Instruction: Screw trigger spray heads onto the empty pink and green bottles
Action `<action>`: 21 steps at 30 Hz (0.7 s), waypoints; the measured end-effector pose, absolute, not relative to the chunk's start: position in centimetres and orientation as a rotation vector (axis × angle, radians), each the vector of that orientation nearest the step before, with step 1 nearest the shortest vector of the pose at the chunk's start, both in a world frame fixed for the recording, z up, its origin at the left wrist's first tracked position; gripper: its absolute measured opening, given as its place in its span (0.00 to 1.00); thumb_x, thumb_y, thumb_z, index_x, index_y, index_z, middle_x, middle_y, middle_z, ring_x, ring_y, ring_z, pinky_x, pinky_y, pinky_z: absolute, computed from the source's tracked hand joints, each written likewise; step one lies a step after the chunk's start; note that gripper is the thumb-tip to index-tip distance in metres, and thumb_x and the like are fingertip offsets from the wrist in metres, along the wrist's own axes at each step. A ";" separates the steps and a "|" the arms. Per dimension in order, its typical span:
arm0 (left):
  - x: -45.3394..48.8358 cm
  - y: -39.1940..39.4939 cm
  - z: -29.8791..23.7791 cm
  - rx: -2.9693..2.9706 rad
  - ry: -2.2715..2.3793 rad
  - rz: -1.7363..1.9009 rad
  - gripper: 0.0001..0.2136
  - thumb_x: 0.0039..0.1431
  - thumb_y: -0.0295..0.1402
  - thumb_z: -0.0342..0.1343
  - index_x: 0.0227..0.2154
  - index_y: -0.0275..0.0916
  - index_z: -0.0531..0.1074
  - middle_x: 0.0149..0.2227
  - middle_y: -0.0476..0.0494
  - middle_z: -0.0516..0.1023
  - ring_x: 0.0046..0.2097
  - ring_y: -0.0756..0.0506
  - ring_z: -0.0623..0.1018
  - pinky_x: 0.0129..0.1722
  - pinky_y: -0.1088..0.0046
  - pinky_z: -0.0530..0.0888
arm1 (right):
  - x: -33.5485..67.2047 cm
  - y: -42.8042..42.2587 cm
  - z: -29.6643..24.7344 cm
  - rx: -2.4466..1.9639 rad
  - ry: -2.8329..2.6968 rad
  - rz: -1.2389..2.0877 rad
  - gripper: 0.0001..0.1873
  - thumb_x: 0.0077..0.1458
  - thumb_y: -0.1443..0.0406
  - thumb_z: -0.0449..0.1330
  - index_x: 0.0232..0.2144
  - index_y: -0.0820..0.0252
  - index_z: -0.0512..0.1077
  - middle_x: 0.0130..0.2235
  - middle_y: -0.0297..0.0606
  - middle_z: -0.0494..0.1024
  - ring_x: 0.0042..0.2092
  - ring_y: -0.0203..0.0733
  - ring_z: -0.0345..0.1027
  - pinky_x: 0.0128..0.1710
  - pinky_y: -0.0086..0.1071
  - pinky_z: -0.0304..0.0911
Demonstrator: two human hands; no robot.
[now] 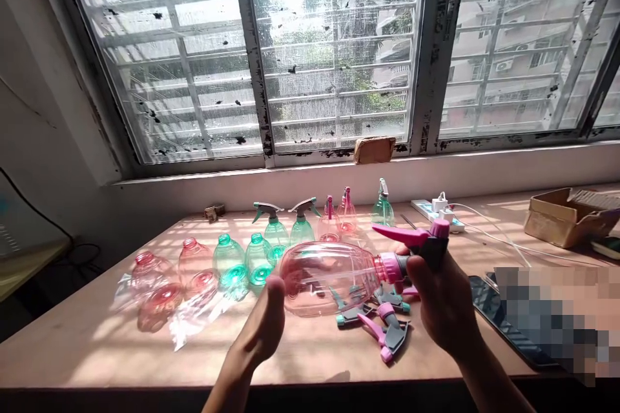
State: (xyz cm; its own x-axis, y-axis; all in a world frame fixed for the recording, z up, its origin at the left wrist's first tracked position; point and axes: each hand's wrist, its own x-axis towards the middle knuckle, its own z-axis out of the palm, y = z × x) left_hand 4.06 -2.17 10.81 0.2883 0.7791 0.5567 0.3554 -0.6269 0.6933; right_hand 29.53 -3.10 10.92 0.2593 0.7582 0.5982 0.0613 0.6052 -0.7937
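I hold a pink transparent spray bottle (334, 274) on its side above the table (97, 348). My left hand (264, 326) supports its bottom end, thumb against the base. My right hand (443, 300) wraps round the pink and grey trigger head (421, 239) at the bottle's neck. Under the bottle lie loose trigger heads (382, 319), pink and teal. Behind them stand finished bottles with heads: two green (288, 226), two pink (339, 216) and another green (382, 206).
Headless pink bottles (167, 277) and green bottles (242, 261) sit at the left with clear plastic wrap. A power strip (438, 210), a cardboard box (564, 216) and a dark phone (489, 300) lie at the right. A barred window runs behind the table.
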 end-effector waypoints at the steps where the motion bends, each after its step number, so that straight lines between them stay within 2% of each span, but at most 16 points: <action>1: 4.0 -2.5 11.1 2.137 0.969 1.307 0.49 0.61 0.70 0.17 0.73 0.50 0.61 0.58 0.29 0.82 0.53 0.31 0.86 0.47 0.47 0.86 | 29.6 -2.9 11.1 -0.803 -1.210 0.620 0.23 0.64 0.40 0.64 0.38 0.52 0.77 0.25 0.31 0.73 0.25 0.40 0.67 0.20 0.31 0.61; 3: 4.0 -3.2 11.8 2.288 0.938 1.378 0.49 0.59 0.73 0.39 0.78 0.56 0.42 0.73 0.27 0.66 0.71 0.26 0.72 0.62 0.37 0.77 | 29.5 -2.1 11.7 -0.764 -1.114 0.780 0.24 0.61 0.40 0.67 0.37 0.53 0.76 0.25 0.30 0.72 0.23 0.38 0.66 0.17 0.28 0.55; 4: 4.1 -3.5 12.1 2.430 0.948 1.412 0.52 0.59 0.69 0.52 0.79 0.58 0.37 0.77 0.28 0.57 0.76 0.25 0.64 0.68 0.35 0.71 | 29.5 -1.6 11.9 -0.762 -1.067 0.861 0.25 0.59 0.39 0.68 0.35 0.53 0.75 0.24 0.30 0.72 0.23 0.37 0.65 0.16 0.27 0.53; 5: 4.3 -3.8 12.4 2.591 0.970 1.428 0.53 0.61 0.61 0.62 0.78 0.60 0.36 0.79 0.30 0.52 0.78 0.27 0.58 0.71 0.36 0.67 | 29.5 -1.1 12.2 -0.777 -1.034 0.934 0.27 0.57 0.38 0.69 0.32 0.54 0.74 0.23 0.30 0.72 0.21 0.36 0.64 0.15 0.27 0.51; 6: 4.4 -4.0 12.6 2.737 0.989 1.435 0.50 0.64 0.49 0.68 0.78 0.60 0.39 0.79 0.32 0.51 0.79 0.29 0.55 0.73 0.39 0.65 | 29.5 -0.6 12.4 -0.804 -1.021 0.999 0.30 0.54 0.37 0.70 0.29 0.55 0.73 0.21 0.31 0.72 0.20 0.36 0.63 0.14 0.26 0.49; 8: 4.6 -4.2 13.0 2.908 0.996 1.409 0.40 0.69 0.31 0.66 0.75 0.59 0.51 0.76 0.36 0.58 0.77 0.35 0.60 0.73 0.50 0.67 | 29.7 0.2 12.5 -0.856 -1.031 1.096 0.33 0.52 0.35 0.70 0.24 0.56 0.71 0.18 0.32 0.71 0.19 0.35 0.61 0.13 0.26 0.46; 9: 4.5 -4.2 13.1 2.915 0.995 1.399 0.37 0.69 0.28 0.64 0.74 0.57 0.55 0.73 0.37 0.62 0.75 0.37 0.63 0.72 0.54 0.69 | 29.9 0.4 12.5 -0.861 -1.044 1.120 0.33 0.52 0.35 0.71 0.23 0.56 0.70 0.17 0.32 0.71 0.19 0.35 0.61 0.13 0.26 0.47; 10: 4.4 -4.2 13.2 2.871 1.010 1.402 0.36 0.69 0.29 0.65 0.73 0.56 0.57 0.72 0.37 0.65 0.74 0.37 0.66 0.71 0.55 0.70 | 30.1 0.5 12.4 -0.843 -1.068 1.121 0.33 0.52 0.36 0.71 0.23 0.57 0.71 0.17 0.32 0.71 0.19 0.35 0.60 0.13 0.26 0.48; 13: 3.2 -3.9 13.2 2.563 1.160 1.329 0.38 0.65 0.46 0.68 0.72 0.55 0.56 0.68 0.36 0.71 0.67 0.31 0.74 0.65 0.50 0.74 | 31.2 0.4 12.1 -0.725 -1.224 1.018 0.24 0.55 0.44 0.75 0.29 0.57 0.78 0.22 0.31 0.75 0.22 0.36 0.65 0.18 0.26 0.61; 16: 1.6 -3.5 13.4 2.173 1.294 1.198 0.33 0.65 0.62 0.57 0.66 0.51 0.64 0.58 0.38 0.81 0.55 0.31 0.80 0.56 0.49 0.75 | 32.6 0.0 11.7 -0.623 -1.467 0.862 0.14 0.60 0.51 0.75 0.39 0.54 0.84 0.35 0.38 0.85 0.35 0.44 0.79 0.32 0.32 0.76; 19: 0.1 -3.0 14.0 1.915 1.304 1.198 0.32 0.67 0.65 0.47 0.53 0.41 0.75 0.50 0.37 0.85 0.47 0.34 0.81 0.50 0.56 0.75 | 34.0 0.1 11.6 -0.484 -1.579 0.616 0.09 0.65 0.54 0.71 0.44 0.49 0.84 0.49 0.41 0.88 0.50 0.53 0.82 0.49 0.43 0.80; 21: -1.3 -2.6 14.7 1.713 1.302 1.322 0.31 0.69 0.63 0.45 0.47 0.39 0.77 0.46 0.36 0.87 0.43 0.36 0.81 0.47 0.58 0.76 | 34.9 0.5 11.6 -0.408 -1.519 0.464 0.06 0.66 0.57 0.71 0.44 0.47 0.84 0.49 0.39 0.88 0.53 0.54 0.82 0.54 0.46 0.79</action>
State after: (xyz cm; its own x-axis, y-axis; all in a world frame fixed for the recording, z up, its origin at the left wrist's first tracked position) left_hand -1.25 -2.65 14.68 0.0193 0.9377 0.3468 0.3325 -0.3332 0.8823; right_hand 34.87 0.49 11.59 -0.0027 0.5289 0.8487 -0.0362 0.8481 -0.5286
